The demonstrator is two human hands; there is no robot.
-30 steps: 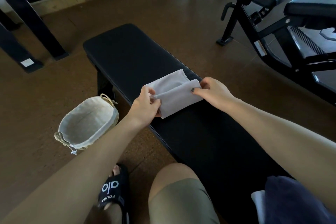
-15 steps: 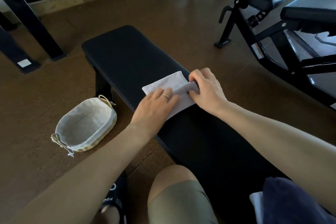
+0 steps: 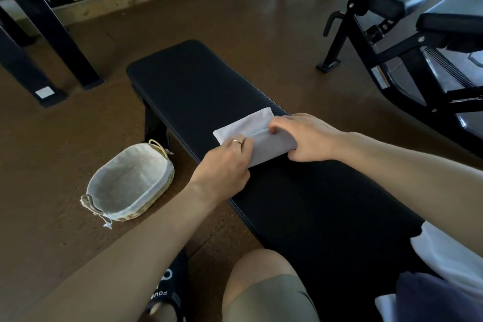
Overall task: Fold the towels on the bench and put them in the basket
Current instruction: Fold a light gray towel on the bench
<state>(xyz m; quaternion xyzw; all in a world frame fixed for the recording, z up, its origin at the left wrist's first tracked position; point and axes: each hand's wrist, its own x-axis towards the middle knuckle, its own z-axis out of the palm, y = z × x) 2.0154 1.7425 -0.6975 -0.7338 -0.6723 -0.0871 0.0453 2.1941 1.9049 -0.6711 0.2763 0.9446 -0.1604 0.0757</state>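
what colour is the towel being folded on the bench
The towel is plain white or very light grey, with no pattern, seen best in the head view.

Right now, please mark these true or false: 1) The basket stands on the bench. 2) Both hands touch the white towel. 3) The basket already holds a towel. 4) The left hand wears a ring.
1) False: the basket stands on the floor beside the bench.
2) True: the left hand and right hand rest on the white towel.
3) False: only its cloth lining shows inside.
4) True.
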